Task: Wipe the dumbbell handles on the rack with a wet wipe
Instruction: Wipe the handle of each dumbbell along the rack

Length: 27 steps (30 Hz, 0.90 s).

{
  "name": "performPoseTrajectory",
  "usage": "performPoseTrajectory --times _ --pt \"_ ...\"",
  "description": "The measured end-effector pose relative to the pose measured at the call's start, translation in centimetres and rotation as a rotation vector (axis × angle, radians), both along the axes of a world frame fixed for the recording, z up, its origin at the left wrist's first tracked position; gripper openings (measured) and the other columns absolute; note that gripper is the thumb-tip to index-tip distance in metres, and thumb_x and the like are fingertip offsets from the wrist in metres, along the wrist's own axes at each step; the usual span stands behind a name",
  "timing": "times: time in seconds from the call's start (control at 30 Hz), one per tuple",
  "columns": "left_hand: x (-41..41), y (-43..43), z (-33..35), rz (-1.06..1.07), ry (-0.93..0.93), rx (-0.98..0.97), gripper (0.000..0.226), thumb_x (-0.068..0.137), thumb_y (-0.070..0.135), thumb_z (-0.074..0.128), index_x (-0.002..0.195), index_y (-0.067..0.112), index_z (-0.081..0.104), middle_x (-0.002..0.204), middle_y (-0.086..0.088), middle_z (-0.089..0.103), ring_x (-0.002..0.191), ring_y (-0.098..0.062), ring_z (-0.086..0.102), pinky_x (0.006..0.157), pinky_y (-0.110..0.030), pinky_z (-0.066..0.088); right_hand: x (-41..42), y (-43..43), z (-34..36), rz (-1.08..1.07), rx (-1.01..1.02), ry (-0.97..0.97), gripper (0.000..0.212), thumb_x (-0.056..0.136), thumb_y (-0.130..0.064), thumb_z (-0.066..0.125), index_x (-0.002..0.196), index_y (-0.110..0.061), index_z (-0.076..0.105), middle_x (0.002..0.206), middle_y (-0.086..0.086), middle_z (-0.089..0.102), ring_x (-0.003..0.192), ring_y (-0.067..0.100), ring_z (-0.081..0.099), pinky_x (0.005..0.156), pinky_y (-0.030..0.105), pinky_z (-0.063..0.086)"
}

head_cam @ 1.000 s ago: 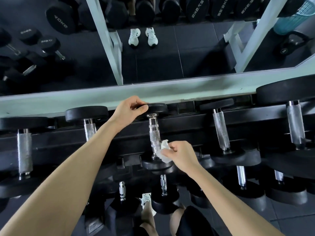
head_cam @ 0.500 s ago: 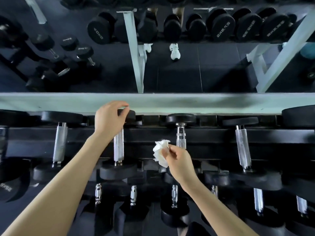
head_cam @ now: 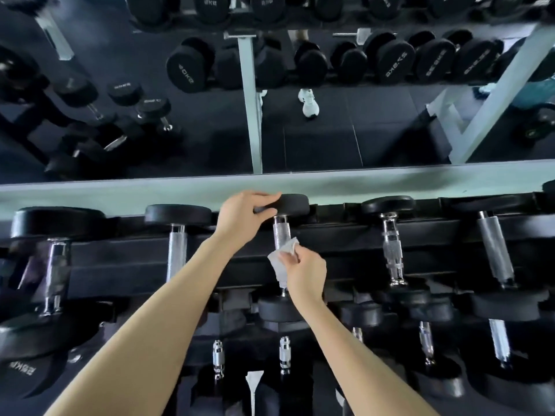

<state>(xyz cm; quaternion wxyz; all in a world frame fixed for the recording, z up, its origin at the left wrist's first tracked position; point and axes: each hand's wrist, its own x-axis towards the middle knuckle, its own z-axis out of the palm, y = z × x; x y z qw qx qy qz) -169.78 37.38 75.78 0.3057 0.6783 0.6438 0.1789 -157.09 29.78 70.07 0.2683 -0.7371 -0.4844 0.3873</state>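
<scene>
A row of black dumbbells with silver knurled handles lies across the top tier of the black rack (head_cam: pixel 330 265). My left hand (head_cam: pixel 244 216) grips the far black head (head_cam: pixel 295 203) of the middle dumbbell. Its silver handle (head_cam: pixel 281 234) runs toward me. My right hand (head_cam: pixel 304 273) holds a crumpled white wet wipe (head_cam: pixel 282 259) pressed against the lower part of that handle. The near head (head_cam: pixel 277 309) sits just below my right wrist.
Neighbouring handles lie left (head_cam: pixel 177 253) and right (head_cam: pixel 393 253) of the one I hold. Smaller dumbbells (head_cam: pixel 284 354) fill the lower tier. A pale ledge (head_cam: pixel 120 193) and a wall mirror (head_cam: pixel 324 139) stand behind the rack, reflecting more dumbbells and a white shoe.
My right hand has moved the wipe left from the neighbouring dumbbell onto the handle whose far head my left hand holds. The view has shifted along the rack.
</scene>
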Motion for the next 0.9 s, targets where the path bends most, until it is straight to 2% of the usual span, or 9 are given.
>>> performPoseTrajectory --times 0.1,0.23,0.33,0.43,0.53,0.6,0.67,0.77,0.9 --pt "-0.3 0.7 -0.2 -0.048 -0.003 0.012 0.032 0.089 0.024 0.063 0.121 0.03 0.064 0.104 0.011 0.063 0.081 -0.005 0.051 0.061 -0.012 0.036 -1.6 2.7 0.6 -0.133 0.061 0.004 0.042 0.091 -0.021 0.06 0.057 -0.028 0.036 0.056 -0.016 0.03 0.052 0.005 0.03 0.054 0.015 0.028" --pt "-0.7 1.6 -0.3 -0.088 0.015 -0.007 0.033 0.088 0.028 0.064 0.12 0.033 0.064 0.105 0.006 0.064 0.095 -0.015 0.057 0.079 -0.033 0.049 -2.9 4.8 0.6 -0.263 0.066 0.009 0.038 0.091 -0.025 0.06 0.058 -0.013 0.046 0.054 -0.007 0.042 0.05 0.007 0.035 0.047 0.017 0.03" --pt "-1.0 1.8 -0.6 -0.105 0.003 -0.015 0.033 0.086 0.029 0.067 0.119 0.034 0.064 0.098 0.003 0.064 0.092 -0.016 0.058 0.08 -0.036 0.05 -2.9 2.3 -0.2 -0.179 0.065 -0.057 0.031 0.09 -0.026 0.059 0.066 -0.01 0.048 0.057 -0.006 0.045 0.054 0.008 0.038 0.047 0.019 0.025" --pt "-1.1 2.0 -0.7 -0.12 -0.008 -0.009 0.033 0.086 0.029 0.067 0.118 0.034 0.065 0.093 0.004 0.063 0.087 -0.016 0.058 0.076 -0.037 0.051 -2.1 0.4 -0.8 -0.145 0.005 -0.115 0.039 0.09 -0.025 0.06 0.059 -0.011 0.042 0.052 -0.009 0.038 0.049 0.007 0.034 0.048 0.021 0.022" --pt "-0.8 1.9 -0.8 -0.122 -0.005 0.017 0.032 0.086 0.029 0.067 0.118 0.034 0.065 0.091 0.008 0.061 0.085 -0.014 0.057 0.07 -0.034 0.05 -2.1 2.2 0.1 -0.193 -0.013 -0.096 0.047 0.087 -0.024 0.065 0.05 -0.021 0.036 0.05 -0.01 0.035 0.048 0.007 0.031 0.045 0.019 0.022" --pt "-0.7 2.1 -0.7 -0.126 -0.009 0.013 0.032 0.085 0.029 0.068 0.116 0.034 0.066 0.091 0.008 0.061 0.084 -0.014 0.057 0.068 -0.034 0.05 -2.7 4.2 0.7 -0.245 -0.01 -0.092 0.041 0.088 -0.026 0.063 0.053 -0.018 0.044 0.053 -0.006 0.046 0.053 0.011 0.039 0.046 0.019 0.024" --pt "-0.8 2.3 -0.7 -0.127 -0.004 0.007 0.032 0.084 0.03 0.069 0.115 0.035 0.066 0.092 0.007 0.062 0.085 -0.015 0.058 0.07 -0.037 0.051 -3.2 5.5 0.6 -0.26 -0.012 -0.118 0.029 0.09 -0.029 0.061 0.065 -0.015 0.056 0.061 -0.003 0.054 0.059 0.013 0.045 0.047 0.018 0.025" --pt "-0.8 2.2 -0.6 -0.108 -0.02 -0.003 0.031 0.084 0.03 0.069 0.114 0.035 0.067 0.091 0.006 0.062 0.083 -0.015 0.058 0.069 -0.038 0.052 -2.7 4.5 0.2 -0.19 0.002 -0.075 0.037 0.09 -0.031 0.06 0.058 -0.023 0.043 0.052 -0.011 0.038 0.05 0.007 0.034 0.045 0.017 0.023" --pt "-1.0 2.0 -0.5 -0.089 -0.032 -0.017 0.031 0.083 0.029 0.07 0.114 0.035 0.067 0.09 0.006 0.063 0.082 -0.016 0.059 0.071 -0.041 0.053 -0.6 1.0 -0.3 -0.056 -0.038 -0.074 0.047 0.087 -0.029 0.065 0.051 -0.022 0.035 0.049 -0.009 0.036 0.046 0.007 0.032 0.044 0.019 0.023"
